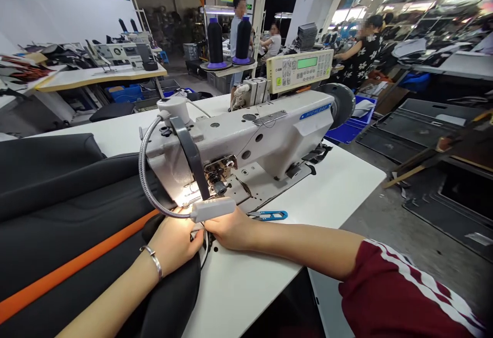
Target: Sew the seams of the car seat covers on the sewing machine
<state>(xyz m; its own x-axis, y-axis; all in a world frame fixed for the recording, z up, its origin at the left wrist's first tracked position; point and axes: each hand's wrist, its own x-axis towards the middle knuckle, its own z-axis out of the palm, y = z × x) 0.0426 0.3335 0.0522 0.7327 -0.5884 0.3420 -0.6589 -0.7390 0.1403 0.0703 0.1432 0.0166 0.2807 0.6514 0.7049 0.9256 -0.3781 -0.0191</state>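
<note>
A white sewing machine [239, 132] stands before me, its needle area lit by a small lamp [213, 209] on a bendable metal neck. Just below the needle, my left hand [175, 240] is closed on the edge of a large black fabric piece [77, 214] with an orange stripe [88, 256]. My right hand [231, 229] sits beside it, fingers pinched at a narrow black-and-white strip [206, 250] that hangs down between the hands. The lamp hides some of the fingertips. Blue thread snips [273, 216] lie on the white table [339, 194] past my right hand.
Two dark thread cones [214, 42] stand behind the machine, near a control panel [300, 70]. Another sewing machine [119, 53] is on a table at the left. Several people work farther back. Blue crates [348, 130] and dark panels [431, 127] are at the right.
</note>
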